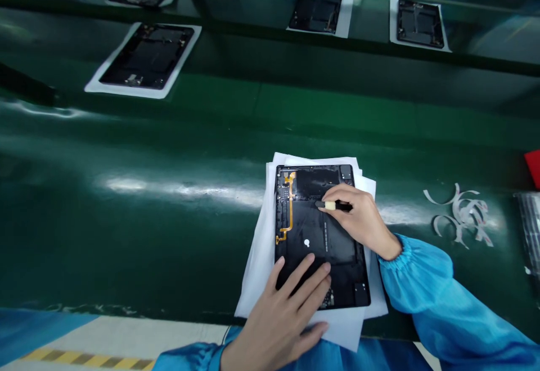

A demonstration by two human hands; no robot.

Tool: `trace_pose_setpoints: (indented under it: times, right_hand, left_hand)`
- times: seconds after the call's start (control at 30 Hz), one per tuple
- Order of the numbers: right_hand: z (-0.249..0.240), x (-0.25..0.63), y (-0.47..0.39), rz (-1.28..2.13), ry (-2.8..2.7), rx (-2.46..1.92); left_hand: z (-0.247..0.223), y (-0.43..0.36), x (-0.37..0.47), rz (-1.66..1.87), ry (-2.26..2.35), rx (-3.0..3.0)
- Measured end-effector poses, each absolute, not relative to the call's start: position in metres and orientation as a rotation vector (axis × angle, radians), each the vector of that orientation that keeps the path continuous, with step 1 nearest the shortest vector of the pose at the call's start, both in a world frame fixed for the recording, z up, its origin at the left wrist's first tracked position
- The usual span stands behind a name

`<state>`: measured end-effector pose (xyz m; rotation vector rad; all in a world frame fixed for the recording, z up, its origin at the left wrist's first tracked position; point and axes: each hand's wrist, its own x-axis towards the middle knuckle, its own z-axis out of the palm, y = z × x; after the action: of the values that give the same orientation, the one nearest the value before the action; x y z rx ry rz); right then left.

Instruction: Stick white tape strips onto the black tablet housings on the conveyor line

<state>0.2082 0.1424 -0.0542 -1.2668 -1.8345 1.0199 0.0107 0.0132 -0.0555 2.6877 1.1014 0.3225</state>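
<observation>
In front of me a black tablet housing (307, 219) lies on stacked white sheets (259, 269), its inner side up. An orange flex cable (290, 208) runs down its left part, and a small white sticker (306, 242) sits near the middle. My left hand (291, 309) rests on the housing's lower left with its fingers spread. Pinched in my right hand (358, 216) is a short black stick (333, 205) with a pale band. Its dark tip is over the upper middle of the housing; whether it touches, I cannot tell.
Curled white strips (464, 213) lie on the green table (177, 247) to the right, near clear plastic pieces (531, 230) and a red object (534, 167). Another housing (147, 56) lies at the back left on white paper. More housings (316, 10) are beyond the dark rail.
</observation>
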Motion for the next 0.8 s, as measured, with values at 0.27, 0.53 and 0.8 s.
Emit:
trace_pose_setpoints:
  times: [0.27,0.53,0.8]
  right_hand:
    - [-0.058,0.214,0.1393,0.94,-1.915,-1.175]
    - [-0.0606,0.2161,0.1386,0.897,-1.977,-1.203]
    - [-0.0599,0.215,0.1387,0.893,-1.98,-1.207]
  left_hand:
    - [-0.0522,0.0192,0.0081,0.282,1.041,2.747]
    - [-0.0576,0.017,0.0072,0.285,1.032,2.743]
    - [-0.0554,0.0163,0.0088,0.287,1.058,2.733]
